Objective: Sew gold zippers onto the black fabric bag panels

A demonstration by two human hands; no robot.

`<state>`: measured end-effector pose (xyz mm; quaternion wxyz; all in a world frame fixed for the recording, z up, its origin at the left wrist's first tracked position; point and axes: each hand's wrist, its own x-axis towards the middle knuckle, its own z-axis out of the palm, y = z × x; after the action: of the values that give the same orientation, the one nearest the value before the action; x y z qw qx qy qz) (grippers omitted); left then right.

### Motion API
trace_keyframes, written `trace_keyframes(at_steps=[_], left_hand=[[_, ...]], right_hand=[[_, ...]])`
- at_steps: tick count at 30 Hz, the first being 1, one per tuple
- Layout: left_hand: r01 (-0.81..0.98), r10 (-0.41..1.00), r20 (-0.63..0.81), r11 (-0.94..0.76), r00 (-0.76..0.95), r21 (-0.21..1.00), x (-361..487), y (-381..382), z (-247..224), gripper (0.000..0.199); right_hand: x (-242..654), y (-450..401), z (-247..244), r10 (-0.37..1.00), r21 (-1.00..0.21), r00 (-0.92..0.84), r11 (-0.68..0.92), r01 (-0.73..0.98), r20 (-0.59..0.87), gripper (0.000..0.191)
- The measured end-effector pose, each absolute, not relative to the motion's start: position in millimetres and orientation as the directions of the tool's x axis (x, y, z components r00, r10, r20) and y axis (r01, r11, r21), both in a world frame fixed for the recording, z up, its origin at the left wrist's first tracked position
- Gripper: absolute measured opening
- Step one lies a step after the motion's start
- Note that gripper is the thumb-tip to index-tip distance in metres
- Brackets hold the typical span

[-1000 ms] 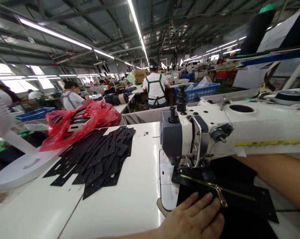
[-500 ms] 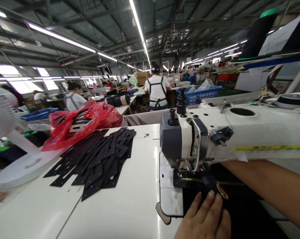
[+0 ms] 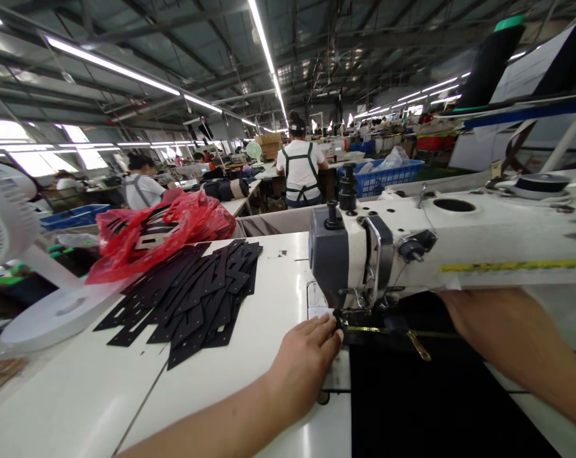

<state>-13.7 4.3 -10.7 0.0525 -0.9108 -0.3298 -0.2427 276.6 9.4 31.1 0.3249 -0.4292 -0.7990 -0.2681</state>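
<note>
Black fabric (image 3: 412, 401) lies under the head of a white and grey sewing machine (image 3: 328, 261). A zipper with gold teeth (image 3: 364, 329) runs along its upper edge beneath the presser foot. The gold zipper pull (image 3: 420, 346) hangs to the right of the needle area. My left hand (image 3: 309, 350) is at the left end of the zipper, fingers together and closed on the fabric's edge beside the foot. Behind the fabric, my right hand (image 3: 473, 318) reaches under the machine arm; its fingers are hidden there.
A pile of black punched strips (image 3: 196, 299) lies left on the white table (image 3: 230, 381). Beyond it sits a red plastic bag (image 3: 206, 219) of parts. A white fan (image 3: 44, 305) stands at far left. A co-worker (image 3: 300, 162) and a blue crate (image 3: 387, 178) are ahead.
My left hand has moved from lying on the fabric below the zipper pull, up and left to the zipper's left end. My right hand shows more under the machine arm.
</note>
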Motion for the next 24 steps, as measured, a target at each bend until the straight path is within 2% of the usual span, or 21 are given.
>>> trace_keyframes(at_steps=[2, 3, 4, 8, 10, 16, 24], left_hand=[[0.64, 0.573, 0.465, -0.769, 0.675, 0.017, -11, 4, -13, 0.025], [0.645, 0.572, 0.464, -0.764, 0.676, 0.001, -9, 3, -13, 0.025], [0.651, 0.573, 0.464, -0.759, 0.675, -0.01, -8, 2, -13, 0.024], [0.662, 0.571, 0.474, -0.749, 0.671, -0.035, -3, -1, -11, 0.022], [0.657, 0.569, 0.473, -0.753, 0.673, -0.028, -2, -1, -11, 0.022], [0.626, 0.543, 0.469, -0.779, 0.697, -0.028, -1, 1, -11, 0.022], [0.611, 0.516, 0.524, -0.792, 0.678, -0.011, 2, 1, -11, 0.022]], right_hand=[[258, -1, 23, 0.388, 0.3, -0.622, 0.628, 0.718, 0.68, 0.034], [247, -7, 19, 0.355, 0.33, -0.678, 0.671, 0.664, 0.644, 0.039], [235, -12, 14, 0.362, 0.316, -0.69, 0.692, 0.649, 0.626, 0.04], [202, -10, -3, 0.557, 0.066, -0.585, 0.688, 0.722, 0.59, 0.031], [198, -3, -7, 0.58, 0.017, -0.591, 0.705, 0.709, 0.561, 0.029], [198, 3, -6, 0.63, -0.059, -0.602, 0.713, 0.698, 0.491, 0.027], [194, 2, -11, 0.65, -0.057, -0.591, 0.694, 0.718, 0.478, 0.028]])
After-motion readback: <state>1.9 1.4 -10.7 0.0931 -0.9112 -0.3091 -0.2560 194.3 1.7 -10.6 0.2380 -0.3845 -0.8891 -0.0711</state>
